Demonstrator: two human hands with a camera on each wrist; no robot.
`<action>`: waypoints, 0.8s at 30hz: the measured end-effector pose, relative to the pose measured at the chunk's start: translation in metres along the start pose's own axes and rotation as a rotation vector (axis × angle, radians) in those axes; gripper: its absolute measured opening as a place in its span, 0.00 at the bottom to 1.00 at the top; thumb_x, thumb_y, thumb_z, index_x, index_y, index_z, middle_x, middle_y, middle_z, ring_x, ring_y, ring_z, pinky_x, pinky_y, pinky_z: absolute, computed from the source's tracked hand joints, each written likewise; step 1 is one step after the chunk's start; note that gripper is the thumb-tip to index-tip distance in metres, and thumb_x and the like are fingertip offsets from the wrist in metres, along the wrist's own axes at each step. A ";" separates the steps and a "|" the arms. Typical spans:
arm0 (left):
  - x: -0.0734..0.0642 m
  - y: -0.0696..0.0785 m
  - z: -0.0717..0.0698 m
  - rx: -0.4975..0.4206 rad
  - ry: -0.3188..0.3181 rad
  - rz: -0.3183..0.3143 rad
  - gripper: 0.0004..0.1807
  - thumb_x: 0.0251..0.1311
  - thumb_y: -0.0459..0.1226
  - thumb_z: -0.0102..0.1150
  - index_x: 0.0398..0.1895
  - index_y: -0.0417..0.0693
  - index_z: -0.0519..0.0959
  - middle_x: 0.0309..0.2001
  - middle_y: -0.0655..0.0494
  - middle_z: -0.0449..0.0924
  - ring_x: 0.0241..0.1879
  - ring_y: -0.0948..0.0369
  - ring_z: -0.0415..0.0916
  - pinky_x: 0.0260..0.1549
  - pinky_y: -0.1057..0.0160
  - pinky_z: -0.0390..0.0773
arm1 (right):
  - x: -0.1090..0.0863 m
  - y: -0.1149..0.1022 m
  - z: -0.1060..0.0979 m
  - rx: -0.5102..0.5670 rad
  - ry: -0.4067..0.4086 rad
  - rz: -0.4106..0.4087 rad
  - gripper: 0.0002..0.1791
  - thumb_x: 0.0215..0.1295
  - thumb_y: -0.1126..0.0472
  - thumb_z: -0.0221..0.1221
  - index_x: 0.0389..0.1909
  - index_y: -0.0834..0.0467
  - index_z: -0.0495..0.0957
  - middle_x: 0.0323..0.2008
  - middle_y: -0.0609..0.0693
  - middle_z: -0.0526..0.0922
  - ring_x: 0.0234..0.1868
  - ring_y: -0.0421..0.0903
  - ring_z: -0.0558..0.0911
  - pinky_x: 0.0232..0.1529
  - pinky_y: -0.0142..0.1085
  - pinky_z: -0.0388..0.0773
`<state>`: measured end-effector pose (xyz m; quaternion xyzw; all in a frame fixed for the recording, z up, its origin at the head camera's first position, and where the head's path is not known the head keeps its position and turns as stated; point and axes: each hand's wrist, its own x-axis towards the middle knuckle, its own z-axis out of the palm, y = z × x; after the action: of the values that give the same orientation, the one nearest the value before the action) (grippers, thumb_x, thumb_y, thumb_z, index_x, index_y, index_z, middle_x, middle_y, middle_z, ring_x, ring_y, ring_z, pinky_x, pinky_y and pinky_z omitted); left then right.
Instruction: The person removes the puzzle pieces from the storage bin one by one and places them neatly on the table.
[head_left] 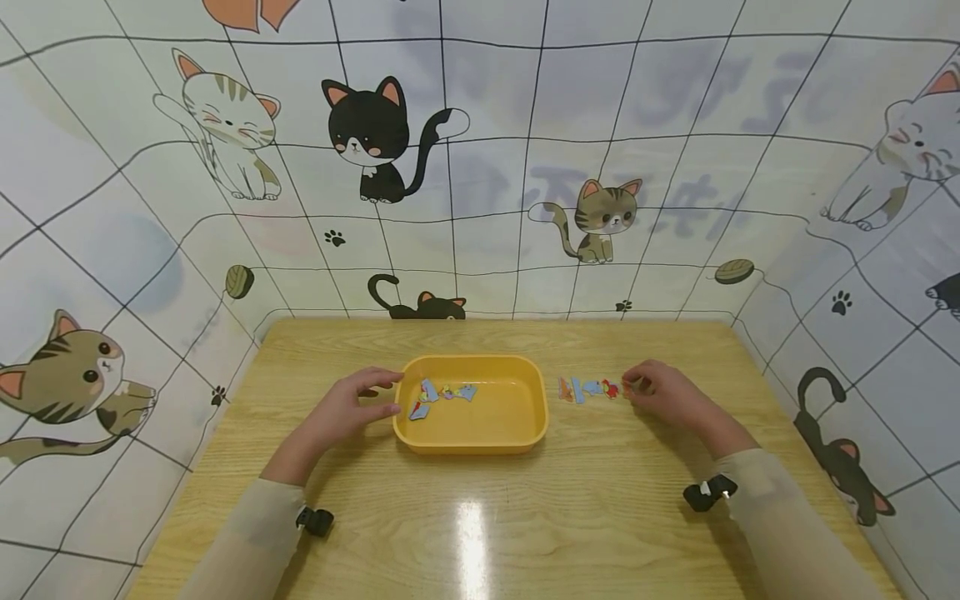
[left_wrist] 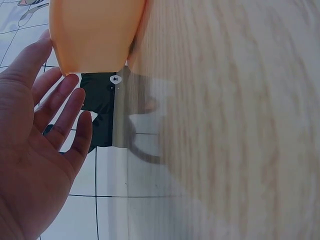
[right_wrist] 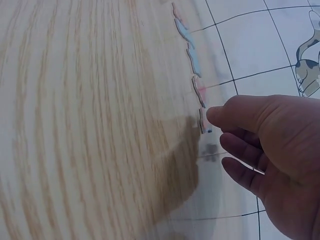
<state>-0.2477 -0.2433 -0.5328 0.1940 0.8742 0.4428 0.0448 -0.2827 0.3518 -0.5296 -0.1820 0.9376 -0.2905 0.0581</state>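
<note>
My left hand rests its fingers and thumb at the left end of a yellow tray. In the left wrist view its fingers are loosely bent beside the tray's wall. Several small printed puzzle pieces lie in the tray's left part. Right of the tray, a row of pieces runs from an orange one past a blue strip to a red one. At the row's right end, my right hand pinches a small piece between thumb and finger, low at the tabletop.
The wooden table ends at a wall covering printed with cats and grid lines, which also rises on both sides. Both wrists carry a small black camera, one on the left and one on the right.
</note>
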 end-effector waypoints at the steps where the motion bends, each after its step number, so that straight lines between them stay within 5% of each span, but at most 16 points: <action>1: 0.000 0.000 0.000 0.001 0.000 0.000 0.28 0.70 0.41 0.77 0.72 0.52 0.83 0.70 0.53 0.81 0.67 0.45 0.79 0.67 0.37 0.80 | 0.000 -0.001 0.000 0.004 0.005 0.001 0.16 0.74 0.67 0.70 0.58 0.68 0.84 0.51 0.59 0.85 0.48 0.55 0.85 0.48 0.50 0.85; 10: 0.000 0.000 0.000 -0.007 0.004 0.025 0.29 0.69 0.40 0.78 0.72 0.50 0.83 0.69 0.53 0.82 0.66 0.47 0.79 0.66 0.39 0.81 | 0.004 -0.026 0.007 0.017 0.109 -0.072 0.16 0.75 0.67 0.70 0.59 0.68 0.84 0.53 0.62 0.84 0.49 0.57 0.84 0.42 0.45 0.84; 16: -0.002 0.000 0.000 -0.009 0.001 0.010 0.29 0.70 0.41 0.78 0.72 0.50 0.83 0.70 0.53 0.82 0.67 0.46 0.79 0.67 0.38 0.80 | 0.012 -0.066 0.021 0.065 0.150 -0.117 0.16 0.75 0.64 0.71 0.58 0.65 0.84 0.54 0.61 0.82 0.50 0.57 0.82 0.44 0.46 0.84; 24: -0.001 0.001 0.000 -0.010 0.005 0.001 0.28 0.70 0.42 0.78 0.72 0.52 0.83 0.70 0.54 0.81 0.67 0.46 0.79 0.67 0.38 0.80 | 0.033 -0.127 0.041 0.061 0.080 -0.247 0.17 0.73 0.65 0.72 0.59 0.61 0.83 0.55 0.54 0.81 0.53 0.58 0.83 0.52 0.55 0.85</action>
<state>-0.2461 -0.2430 -0.5319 0.1932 0.8719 0.4478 0.0432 -0.2650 0.2204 -0.4916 -0.2828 0.9003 -0.3309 -0.0100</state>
